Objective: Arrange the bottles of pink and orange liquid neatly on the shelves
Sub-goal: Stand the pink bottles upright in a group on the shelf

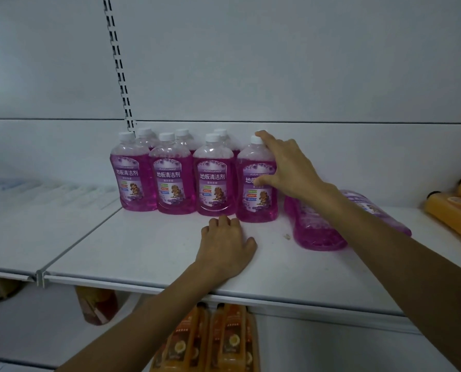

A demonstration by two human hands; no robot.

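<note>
We are squaring up the pink row on the shelf [143,245]. Our right hand [288,167] is wrapped around the end bottle [256,183], thumb across the label, fingertips up by the white cap, so it grips that bottle, which stands upright at the 3 o'clock end of the front row, touching its neighbour. Our left hand [225,248] lies flat and open on the shelf just at 6 o'clock of the row, holding nothing, knuckles close to the bottle bases.

We judge the step to be seating this bottle in line. Next, the lying bottles [320,232] at 3 o'clock of the row need standing up and sliding in beside it; that calls for letting go here first and reaching across without knocking the row.

Counted: four pink bottles upright in front, three caps visible behind them, so seven standing. Two pink ones seem to lie on their sides under our right forearm, though the arm hides part of them. Orange bottles [454,208] lie at the far 3 o'clock edge, at least two; two more orange ones [229,342] stand on the shelf below at 6 o'clock.
</note>
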